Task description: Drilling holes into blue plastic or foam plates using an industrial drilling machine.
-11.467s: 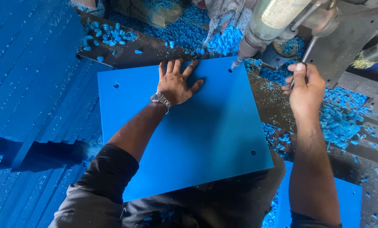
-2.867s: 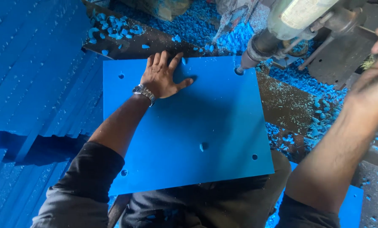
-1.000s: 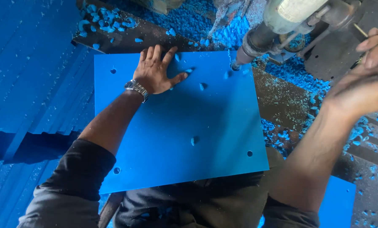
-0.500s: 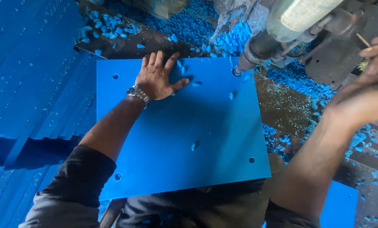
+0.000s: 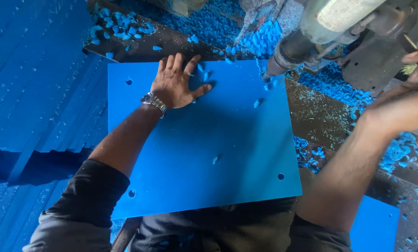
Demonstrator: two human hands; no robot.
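Observation:
A flat blue plastic sheet [image 5: 218, 135] with holes near its corners lies on the dark drill table. My left hand [image 5: 175, 84], with a wristwatch, presses flat on the sheet's far edge, fingers spread. The drill's chuck and bit [image 5: 270, 73] come down on the sheet's far right corner, with loose blue chips around it. My right hand [image 5: 407, 100] is raised at the right edge, closed around the drill's feed lever [image 5: 410, 43].
Stacked blue sheets [image 5: 36, 84] fill the left side. Piles of blue shavings [image 5: 218, 23] cover the machine base behind and to the right. Another blue sheet [image 5: 375, 226] shows at the lower right. My dark-clothed torso is at the bottom.
The sheet has shifted slightly under the drill. The bit now meets the far right corner and fresh chips lie on the sheet. My left hand stays flat on it.

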